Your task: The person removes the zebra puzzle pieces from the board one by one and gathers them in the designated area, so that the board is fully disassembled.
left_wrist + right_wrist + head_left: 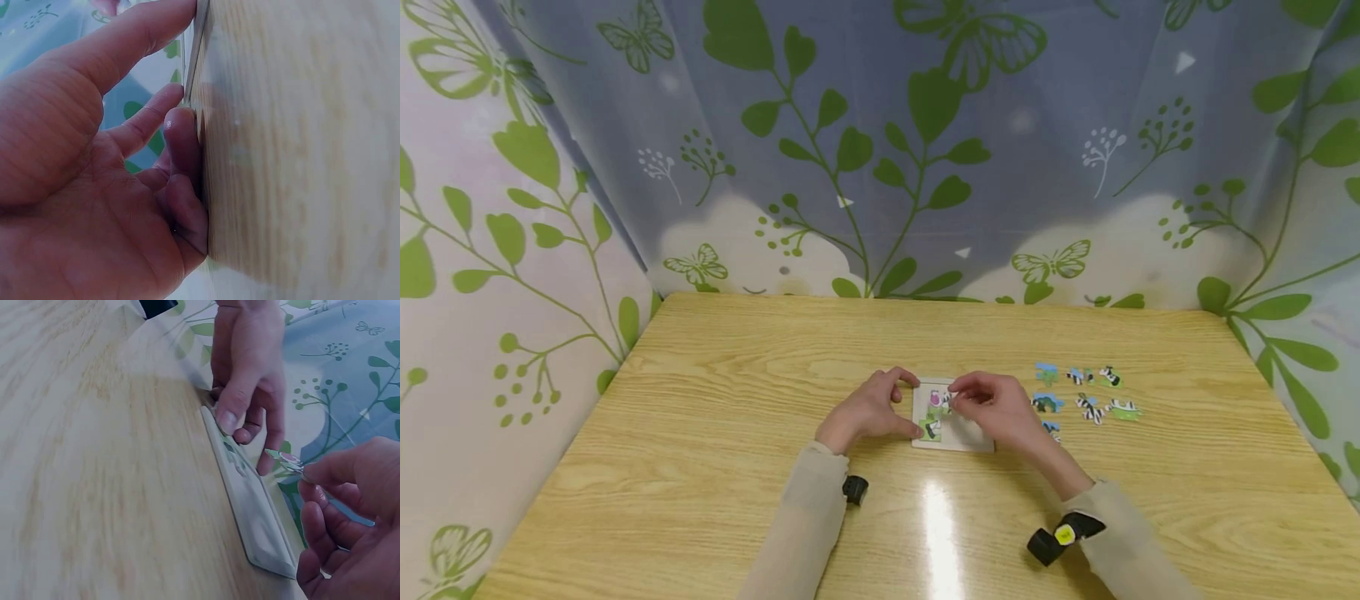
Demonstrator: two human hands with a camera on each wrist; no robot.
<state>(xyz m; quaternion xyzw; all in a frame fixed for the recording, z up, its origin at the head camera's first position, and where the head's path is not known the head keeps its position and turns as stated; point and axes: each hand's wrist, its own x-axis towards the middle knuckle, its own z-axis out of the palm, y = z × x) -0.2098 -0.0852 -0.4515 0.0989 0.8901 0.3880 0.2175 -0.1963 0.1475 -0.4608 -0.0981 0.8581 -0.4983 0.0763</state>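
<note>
A small pale puzzle tray (955, 446) lies on the table, with a green jigsaw piece bearing a black-and-white figure (930, 430) in its lower left corner. My left hand (868, 406) holds the tray's left side, thumb by the near corner and a finger by the far one; its other fingers are curled in the left wrist view (184, 162). Between the thumb and fingertips of my right hand (996, 406) is a puzzle piece (284, 457) with green and pink on it. This piece is tilted, raised above the tray in the right wrist view.
Several loose puzzle pieces (1090, 408) lie in rough rows to the right of the tray. The wooden table (715, 375) runs back to a curtain (865, 208) printed with leaves and butterflies. A black strap device (1060, 537) is on the right wrist.
</note>
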